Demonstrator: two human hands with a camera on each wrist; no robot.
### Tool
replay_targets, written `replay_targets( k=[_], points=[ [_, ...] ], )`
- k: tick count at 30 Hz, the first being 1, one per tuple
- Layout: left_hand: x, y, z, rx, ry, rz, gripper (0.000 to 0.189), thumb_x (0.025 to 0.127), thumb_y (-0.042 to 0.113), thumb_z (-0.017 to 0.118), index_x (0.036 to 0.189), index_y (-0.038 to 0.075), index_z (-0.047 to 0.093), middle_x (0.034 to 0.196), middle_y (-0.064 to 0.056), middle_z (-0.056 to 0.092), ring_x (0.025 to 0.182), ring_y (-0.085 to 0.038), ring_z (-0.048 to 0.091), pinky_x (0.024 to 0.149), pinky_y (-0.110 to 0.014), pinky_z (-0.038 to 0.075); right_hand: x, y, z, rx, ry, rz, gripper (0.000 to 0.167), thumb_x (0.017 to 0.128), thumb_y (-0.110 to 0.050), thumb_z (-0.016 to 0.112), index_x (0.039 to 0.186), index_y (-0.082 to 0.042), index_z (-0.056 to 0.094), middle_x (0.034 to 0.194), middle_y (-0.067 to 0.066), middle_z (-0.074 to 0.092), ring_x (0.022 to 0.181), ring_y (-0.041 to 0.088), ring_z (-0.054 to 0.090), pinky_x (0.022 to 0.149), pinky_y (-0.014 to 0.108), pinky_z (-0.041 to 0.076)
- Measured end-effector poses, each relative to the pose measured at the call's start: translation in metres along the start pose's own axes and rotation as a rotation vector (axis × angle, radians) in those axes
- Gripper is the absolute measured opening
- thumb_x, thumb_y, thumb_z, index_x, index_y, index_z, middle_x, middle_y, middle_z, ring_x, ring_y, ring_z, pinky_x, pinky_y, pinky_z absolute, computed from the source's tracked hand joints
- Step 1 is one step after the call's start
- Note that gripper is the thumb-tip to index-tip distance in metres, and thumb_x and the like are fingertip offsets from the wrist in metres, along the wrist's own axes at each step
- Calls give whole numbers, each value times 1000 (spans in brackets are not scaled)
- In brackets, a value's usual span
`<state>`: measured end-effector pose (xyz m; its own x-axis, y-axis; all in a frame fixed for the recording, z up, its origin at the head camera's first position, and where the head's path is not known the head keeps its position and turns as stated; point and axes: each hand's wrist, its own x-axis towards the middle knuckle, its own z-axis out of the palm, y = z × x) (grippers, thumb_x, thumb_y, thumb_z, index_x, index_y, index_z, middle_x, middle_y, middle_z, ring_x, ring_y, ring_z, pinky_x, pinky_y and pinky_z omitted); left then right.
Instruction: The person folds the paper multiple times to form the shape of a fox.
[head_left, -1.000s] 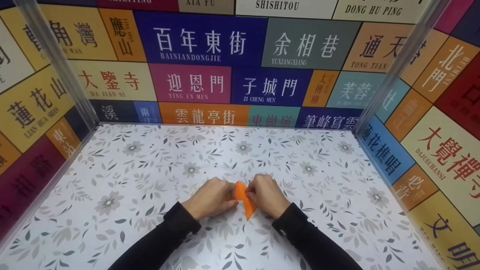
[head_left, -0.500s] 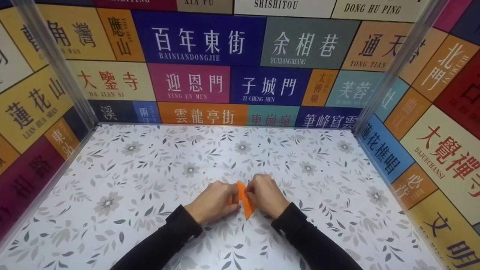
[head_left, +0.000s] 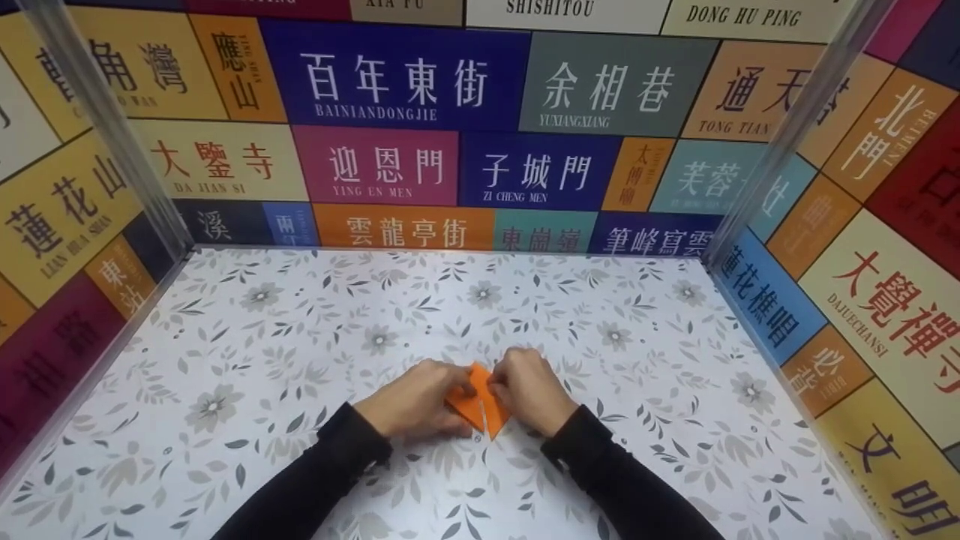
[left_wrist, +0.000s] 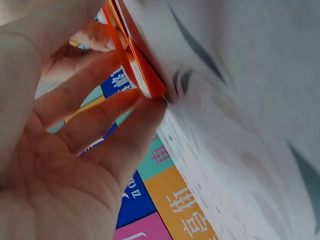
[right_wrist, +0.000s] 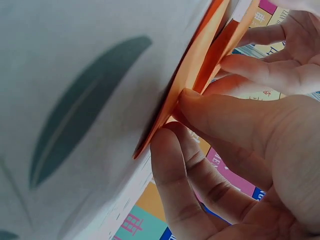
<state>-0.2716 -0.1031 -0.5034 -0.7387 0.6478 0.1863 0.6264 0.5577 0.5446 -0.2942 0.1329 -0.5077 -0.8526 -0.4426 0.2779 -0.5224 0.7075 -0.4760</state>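
Note:
A small folded piece of orange paper (head_left: pixel 481 381) lies on the floral surface between both hands. Two pointed halves show at its near end, a narrow pale gap between them. My right hand (head_left: pixel 531 391) pinches the right side; in the right wrist view thumb and fingers meet at the layered edge of the paper (right_wrist: pixel 187 70). At the left half is my left hand (head_left: pixel 416 394). In the left wrist view its fingers are spread and fairly straight, their tips touching the paper's edge (left_wrist: pixel 145 75); the thumb's tip is hidden there.
A white table surface (head_left: pixel 315 315) with grey leaves and flowers spreads around the hands. Colourful panels with Chinese lettering (head_left: pixel 397 82) stand behind and along both sides. Clear upright strips mark the back left corner (head_left: pixel 120 127) and back right corner (head_left: pixel 784 127).
My left hand has loosened and shifted a little left, its thumb moving toward me. The paper's left half, earlier mostly covered, now shows. My right hand stays in place.

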Motion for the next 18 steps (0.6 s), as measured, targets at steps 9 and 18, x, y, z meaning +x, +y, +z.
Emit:
replay_targets(
  k=[9,18],
  points=[
    [4,-9,-1,25,1,26,34,99,17,94,127,1,86,138,-22,83,125,-36,84,109,-45,69,0,0,0,-1,7,-14,10,91,5,88,90,-4,91,85,10,86,86,29,84,80,45,71],
    [5,-7,3,113,-8,50,29,100,16,92,126,4,87,131,-17,87,134,-35,81,121,-52,62,-1,-1,0,-12,5,-4,10,90,5,89,90,-4,91,85,10,86,88,30,84,84,46,72]
  ],
)
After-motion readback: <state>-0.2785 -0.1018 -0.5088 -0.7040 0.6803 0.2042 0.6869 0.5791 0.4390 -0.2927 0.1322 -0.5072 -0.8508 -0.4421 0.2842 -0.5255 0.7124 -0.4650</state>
